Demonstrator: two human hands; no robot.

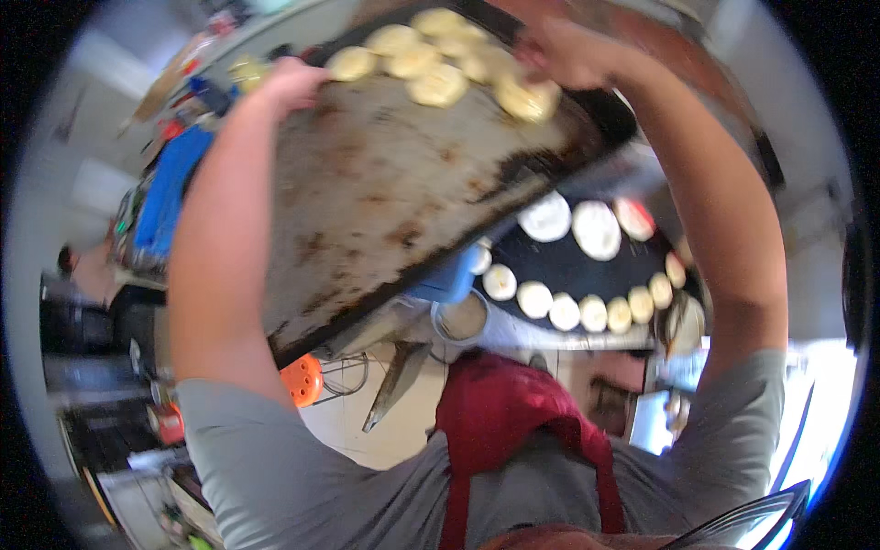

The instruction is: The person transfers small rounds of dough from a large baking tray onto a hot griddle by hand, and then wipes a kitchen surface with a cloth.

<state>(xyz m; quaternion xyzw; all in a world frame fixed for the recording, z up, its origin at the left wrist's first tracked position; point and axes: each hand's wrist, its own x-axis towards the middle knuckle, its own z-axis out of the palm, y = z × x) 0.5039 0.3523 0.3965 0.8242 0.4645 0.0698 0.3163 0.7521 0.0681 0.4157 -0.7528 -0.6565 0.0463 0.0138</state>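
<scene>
A large, stained metal baking tray (385, 179) is raised and tilted before me. My left hand (297, 84) grips its left edge. At its upper right is my right hand (567, 55), blurred, its fingers by the rim and near the dough pieces; whether it holds the tray or a piece I cannot tell. Several round, flat, glossy yellow dough pieces (438, 85) are bunched along the tray's far end. Below it on the right, a round black griddle (550, 265) carries pale dough rounds (535, 300) around its rim and larger white rounds (596, 230) farther in.
A pale container (460, 317) and a blue object (447, 278) sit beside the griddle. An orange stool (302, 380) stands on the floor at lower left. Blue material (172, 189) lies among cluttered goods on the left. Part of a person (93, 271) shows at far left.
</scene>
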